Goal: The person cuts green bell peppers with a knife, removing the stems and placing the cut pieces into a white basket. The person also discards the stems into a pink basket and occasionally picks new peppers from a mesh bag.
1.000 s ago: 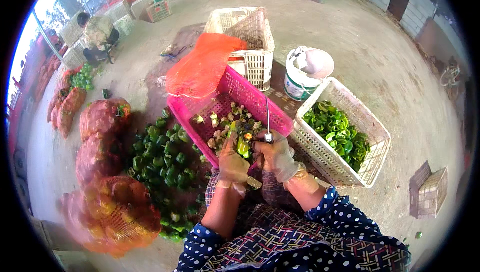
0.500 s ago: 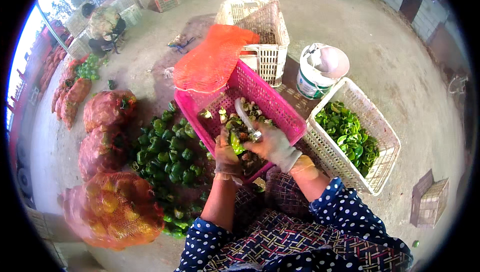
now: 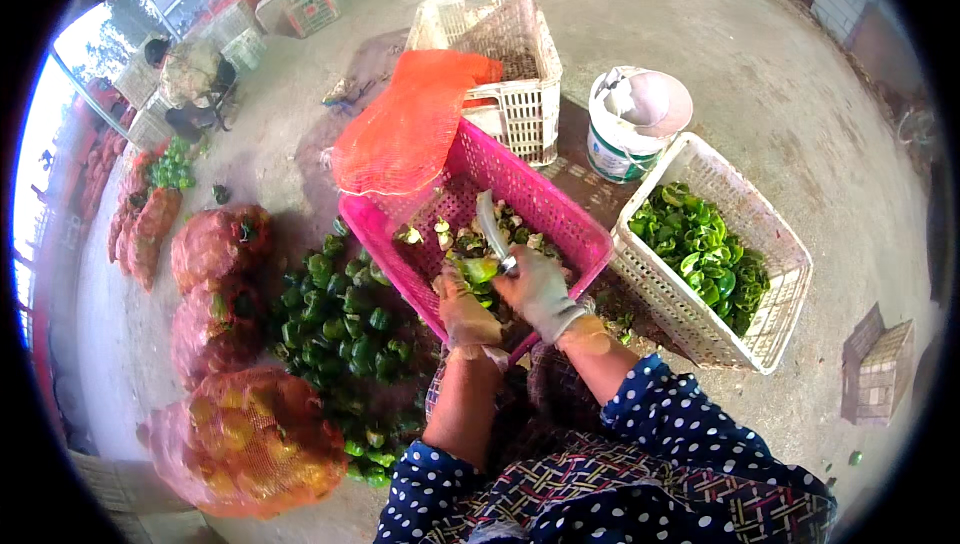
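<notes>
Over the pink crate (image 3: 548, 196), both my hands work in pale gloves. My left hand (image 3: 466, 312) is closed round a green pepper (image 3: 480, 270), which is partly hidden by the fingers. A knife (image 3: 488, 222) with a curved, light blade is gripped by its handle in my right hand (image 3: 543, 292); the blade points up and away, right beside the pepper. Pale cores and green scraps (image 3: 443, 234) lie on the crate's bottom under the hands. An orange mesh bag (image 3: 400, 124) drapes over the crate's far left corner.
To the right, a white crate (image 3: 765, 219) holds cut green peppers (image 3: 705, 254). Behind stand a white bucket (image 3: 612, 159) and another white crate (image 3: 530, 124). Whole green peppers (image 3: 335, 314) are heaped at left beside full mesh sacks (image 3: 245, 444). A person (image 3: 195, 79) sits far left.
My view has shifted slightly. The pepper and knife have come closer together, with the blade's handle end now against or right by the pepper; both hands keep their hold.
</notes>
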The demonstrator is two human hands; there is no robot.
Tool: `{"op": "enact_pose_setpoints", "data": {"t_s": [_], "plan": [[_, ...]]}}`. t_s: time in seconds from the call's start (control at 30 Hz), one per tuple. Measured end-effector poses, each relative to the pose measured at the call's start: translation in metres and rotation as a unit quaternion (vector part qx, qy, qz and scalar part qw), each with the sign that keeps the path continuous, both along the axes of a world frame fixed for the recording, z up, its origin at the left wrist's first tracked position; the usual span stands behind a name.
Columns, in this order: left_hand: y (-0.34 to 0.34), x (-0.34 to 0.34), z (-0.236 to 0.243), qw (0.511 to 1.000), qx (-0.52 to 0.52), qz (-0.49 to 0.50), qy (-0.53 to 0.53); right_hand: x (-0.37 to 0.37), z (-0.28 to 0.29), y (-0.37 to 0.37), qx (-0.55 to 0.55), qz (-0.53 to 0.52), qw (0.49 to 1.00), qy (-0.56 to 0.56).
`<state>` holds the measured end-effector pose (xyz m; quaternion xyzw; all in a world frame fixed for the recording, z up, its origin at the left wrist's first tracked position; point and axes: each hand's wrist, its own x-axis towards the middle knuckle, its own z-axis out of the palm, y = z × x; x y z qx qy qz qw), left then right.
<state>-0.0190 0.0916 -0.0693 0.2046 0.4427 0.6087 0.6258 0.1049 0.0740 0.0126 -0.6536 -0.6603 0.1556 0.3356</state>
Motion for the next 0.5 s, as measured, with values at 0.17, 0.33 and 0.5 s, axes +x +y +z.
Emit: {"op": "enact_pose_setpoints", "data": {"t_s": [0.17, 0.33, 0.5], "plan": [[-0.006, 0.017, 0.057, 0.987, -0.022, -0.032, -0.156, 0.034, -0.018, 0.038, -0.157, -0.022, 0.981, 0.108], [-0.007, -0.006, 0.084, 0.979, 0.080, -0.094, -0.164, 0.031, 0.033, -0.017, -0.073, 0.125, 0.985, 0.089], [-0.016, 0.004, 0.074, 0.988, 0.146, -0.034, 0.044, 0.024, 0.053, -0.049, -0.198, 0.215, 0.902, 0.316]]}}
